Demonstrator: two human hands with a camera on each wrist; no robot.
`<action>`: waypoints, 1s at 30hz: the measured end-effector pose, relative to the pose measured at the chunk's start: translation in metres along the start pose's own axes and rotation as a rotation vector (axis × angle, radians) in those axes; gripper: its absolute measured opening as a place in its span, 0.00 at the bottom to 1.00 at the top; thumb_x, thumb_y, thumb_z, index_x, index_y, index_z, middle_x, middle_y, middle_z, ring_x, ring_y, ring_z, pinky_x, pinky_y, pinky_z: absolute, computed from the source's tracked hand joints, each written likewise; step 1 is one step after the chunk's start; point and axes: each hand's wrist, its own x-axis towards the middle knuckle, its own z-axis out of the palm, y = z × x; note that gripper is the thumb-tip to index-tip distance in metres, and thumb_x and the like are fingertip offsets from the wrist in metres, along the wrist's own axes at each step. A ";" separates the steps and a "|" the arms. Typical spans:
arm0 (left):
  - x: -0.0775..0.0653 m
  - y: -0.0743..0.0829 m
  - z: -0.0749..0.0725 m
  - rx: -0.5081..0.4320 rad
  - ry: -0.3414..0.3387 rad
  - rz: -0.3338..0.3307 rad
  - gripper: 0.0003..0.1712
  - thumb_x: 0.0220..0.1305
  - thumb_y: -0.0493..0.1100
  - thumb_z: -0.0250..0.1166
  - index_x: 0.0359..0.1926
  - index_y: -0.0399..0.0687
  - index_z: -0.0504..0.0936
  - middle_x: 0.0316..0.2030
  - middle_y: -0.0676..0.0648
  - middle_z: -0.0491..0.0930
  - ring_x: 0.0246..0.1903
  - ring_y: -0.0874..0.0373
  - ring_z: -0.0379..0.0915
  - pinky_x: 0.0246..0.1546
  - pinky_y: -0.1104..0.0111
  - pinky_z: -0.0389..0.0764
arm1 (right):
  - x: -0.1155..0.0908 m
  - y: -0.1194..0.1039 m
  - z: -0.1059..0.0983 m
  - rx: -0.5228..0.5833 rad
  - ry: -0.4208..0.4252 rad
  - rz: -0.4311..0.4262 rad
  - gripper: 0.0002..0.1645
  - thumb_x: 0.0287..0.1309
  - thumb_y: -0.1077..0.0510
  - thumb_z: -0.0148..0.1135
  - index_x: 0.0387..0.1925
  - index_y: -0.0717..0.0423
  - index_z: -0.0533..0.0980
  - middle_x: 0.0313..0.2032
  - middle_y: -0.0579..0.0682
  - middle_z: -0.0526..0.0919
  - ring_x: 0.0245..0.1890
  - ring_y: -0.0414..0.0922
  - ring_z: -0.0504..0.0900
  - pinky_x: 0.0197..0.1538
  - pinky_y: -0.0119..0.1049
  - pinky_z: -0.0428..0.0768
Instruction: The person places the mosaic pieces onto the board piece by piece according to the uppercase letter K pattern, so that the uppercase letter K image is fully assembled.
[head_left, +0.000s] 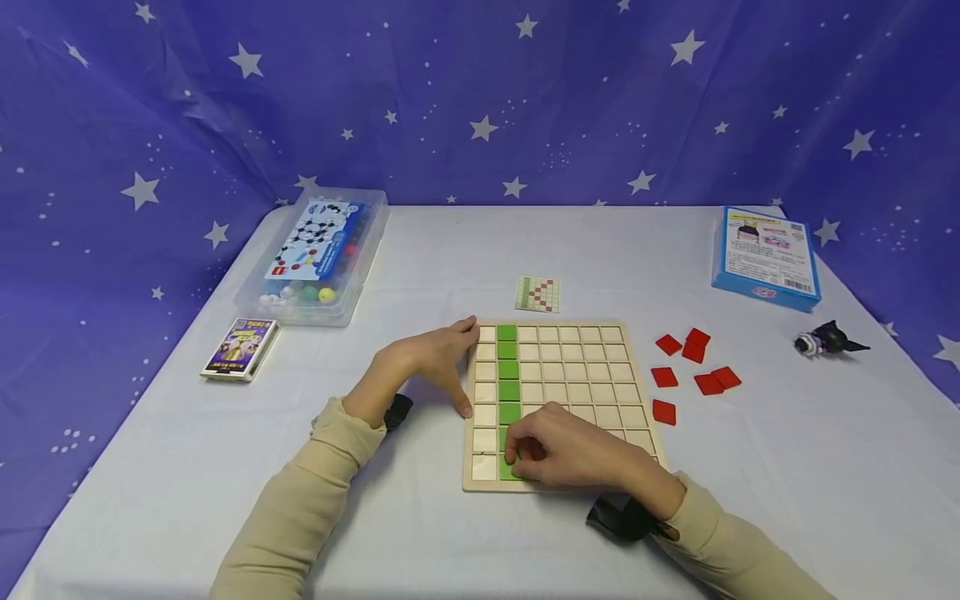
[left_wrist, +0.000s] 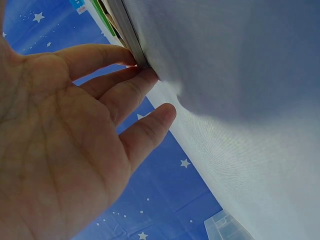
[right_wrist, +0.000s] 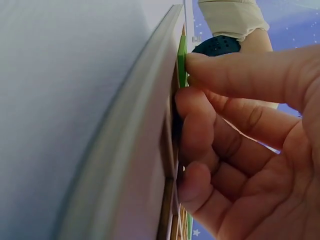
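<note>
A wooden grid board (head_left: 570, 372) lies flat on the white table, with one column of green square tiles (head_left: 508, 369) second from its left. My left hand (head_left: 431, 360) steadies the board's left edge, thumb and fingers spread. In the left wrist view, fingertips (left_wrist: 149, 75) meet the board's side. Over the nearest cell of the green column, my right hand (head_left: 566, 450) has its thumb and curled fingers on the lowest green tile (head_left: 507, 468). The right wrist view shows the thumb against that green tile (right_wrist: 182, 60), which stands slightly proud of the frame.
Several red square tiles (head_left: 664, 377) lie right of the board. Behind it is a small pattern card (head_left: 537, 294). A clear plastic case (head_left: 367, 258) and a card box (head_left: 238, 350) stand left; a blue box (head_left: 768, 258) and a small black figure (head_left: 828, 339) are right.
</note>
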 end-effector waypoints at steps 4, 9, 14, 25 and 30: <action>0.000 -0.001 0.000 -0.009 0.001 0.000 0.75 0.38 0.59 0.80 0.76 0.40 0.40 0.76 0.42 0.33 0.76 0.49 0.33 0.74 0.58 0.51 | 0.000 0.003 -0.002 0.062 -0.039 -0.018 0.03 0.53 0.61 0.67 0.28 0.49 0.80 0.18 0.35 0.72 0.21 0.28 0.69 0.27 0.23 0.71; -0.001 -0.001 0.000 -0.004 0.006 0.008 0.75 0.38 0.59 0.80 0.76 0.39 0.41 0.76 0.41 0.34 0.76 0.48 0.34 0.73 0.57 0.52 | -0.001 0.016 -0.010 0.255 -0.079 -0.030 0.06 0.55 0.58 0.69 0.36 0.52 0.82 0.25 0.39 0.78 0.26 0.32 0.74 0.31 0.25 0.76; 0.001 -0.002 0.001 0.005 -0.003 0.012 0.74 0.39 0.59 0.80 0.76 0.40 0.41 0.76 0.41 0.34 0.76 0.48 0.33 0.74 0.57 0.51 | -0.007 0.035 -0.022 0.390 -0.094 -0.032 0.11 0.58 0.56 0.66 0.42 0.56 0.82 0.32 0.46 0.83 0.31 0.35 0.79 0.35 0.29 0.80; 0.000 0.000 0.000 0.009 -0.011 0.018 0.74 0.40 0.59 0.79 0.76 0.40 0.40 0.76 0.41 0.33 0.76 0.48 0.32 0.74 0.56 0.51 | -0.038 0.096 -0.072 0.556 -0.003 0.069 0.20 0.64 0.62 0.57 0.53 0.72 0.73 0.41 0.56 0.84 0.38 0.41 0.82 0.45 0.33 0.81; -0.001 -0.001 0.000 0.009 -0.011 0.014 0.74 0.40 0.59 0.79 0.76 0.40 0.40 0.76 0.41 0.32 0.76 0.47 0.32 0.74 0.55 0.51 | -0.063 0.124 -0.096 0.633 0.234 0.193 0.19 0.67 0.62 0.54 0.55 0.72 0.71 0.41 0.47 0.86 0.40 0.39 0.83 0.45 0.30 0.82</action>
